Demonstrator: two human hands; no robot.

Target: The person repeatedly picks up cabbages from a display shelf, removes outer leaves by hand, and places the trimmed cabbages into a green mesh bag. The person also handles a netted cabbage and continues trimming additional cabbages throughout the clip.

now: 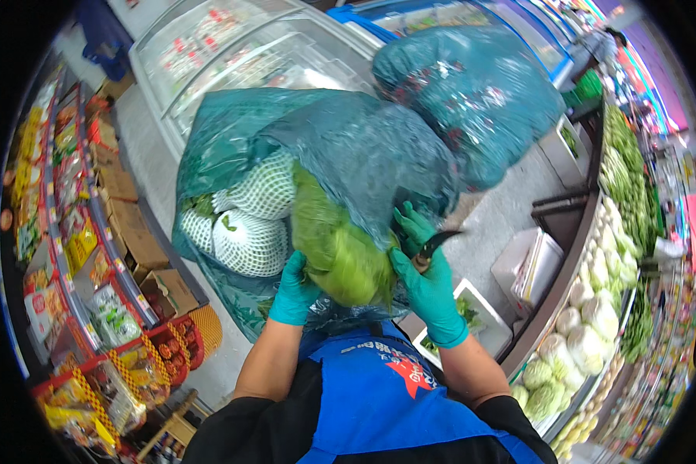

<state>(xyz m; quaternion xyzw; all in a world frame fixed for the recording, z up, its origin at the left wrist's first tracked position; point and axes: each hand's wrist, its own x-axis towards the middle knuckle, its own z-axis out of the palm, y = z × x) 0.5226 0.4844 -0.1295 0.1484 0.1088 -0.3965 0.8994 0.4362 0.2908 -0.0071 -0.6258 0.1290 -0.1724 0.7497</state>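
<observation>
A head of leafy green vegetable (342, 249), blurred, hangs between my two teal-gloved hands at the mouth of a large green plastic bag (359, 156). My left hand (294, 294) grips its near left side. My right hand (430, 284) keeps a small knife with a dark curved blade (441, 238) against the palm, its handle mostly covered. The fingers and thumb of that hand also touch the vegetable's right side and the bag's edge. Left of the vegetable, several round heads in white foam netting (250, 240) sit inside the bag.
Behind the bag is a glass-topped freezer (226, 52), with another full green bag (470, 98) at the right. Packaged goods line a shelf (75, 203) on the left. A produce stand (580, 330) curves along the right, above a white foam box (481, 316). A person (594, 49) is far right.
</observation>
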